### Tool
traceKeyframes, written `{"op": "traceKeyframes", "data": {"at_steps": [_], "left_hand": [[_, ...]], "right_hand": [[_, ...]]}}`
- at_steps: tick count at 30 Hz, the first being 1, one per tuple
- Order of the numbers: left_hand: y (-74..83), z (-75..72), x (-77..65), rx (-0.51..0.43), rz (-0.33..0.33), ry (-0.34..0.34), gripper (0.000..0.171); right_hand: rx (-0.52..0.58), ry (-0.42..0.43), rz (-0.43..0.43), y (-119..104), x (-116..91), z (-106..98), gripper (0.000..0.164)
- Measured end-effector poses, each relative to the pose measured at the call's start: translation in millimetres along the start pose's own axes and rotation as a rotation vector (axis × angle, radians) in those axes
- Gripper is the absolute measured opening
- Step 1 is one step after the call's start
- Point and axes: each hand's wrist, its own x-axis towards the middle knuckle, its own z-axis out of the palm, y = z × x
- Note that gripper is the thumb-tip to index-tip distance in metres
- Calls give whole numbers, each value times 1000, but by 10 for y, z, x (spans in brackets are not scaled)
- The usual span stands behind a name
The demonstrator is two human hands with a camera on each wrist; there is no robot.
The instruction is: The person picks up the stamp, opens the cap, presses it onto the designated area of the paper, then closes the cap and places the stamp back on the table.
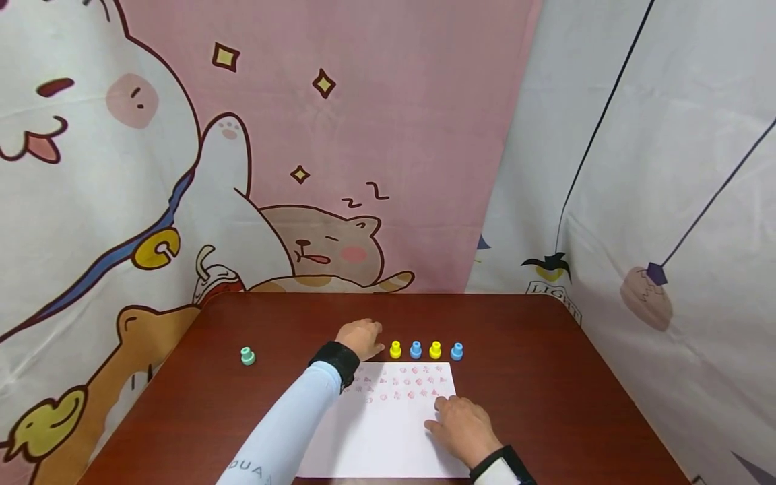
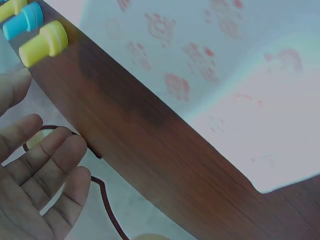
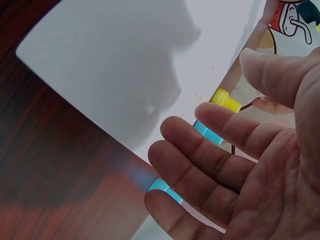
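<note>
A white sheet of paper (image 1: 382,444) lies on the table, with rows of small red stamp prints across its upper part. Along its far edge stands a row of small toy stamps: a yellow stamp (image 1: 395,349), a blue stamp (image 1: 415,349), another yellow stamp (image 1: 435,350) and another blue stamp (image 1: 457,351). My left hand (image 1: 360,339) is just left of the nearest yellow stamp (image 2: 44,44), fingers loosely bent, holding nothing. Over the paper's right side hovers my right hand (image 1: 463,430), its fingers (image 3: 195,175) spread and relaxed, the palm bare.
Off to the left, a green stamp (image 1: 247,356) stands alone on the brown table (image 1: 521,391). Behind the table's far edge hangs a cartoon-printed cloth (image 1: 412,135). My left forearm crosses the paper's left side and hides part of it.
</note>
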Motion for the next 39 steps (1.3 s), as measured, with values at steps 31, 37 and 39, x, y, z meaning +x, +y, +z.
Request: {"op": "traceKeyframes", "data": {"at_steps": [31, 37, 39], "left_hand": [[398, 253, 237, 73, 117, -65, 24], [385, 271, 239, 85, 129, -47, 22], [380, 279, 241, 88, 132, -39, 22]], "right_hand": [[1, 49, -6, 85, -18, 27, 37], [4, 35, 8, 80, -18, 24, 37], [4, 38, 6, 81, -27, 24, 37]]}}
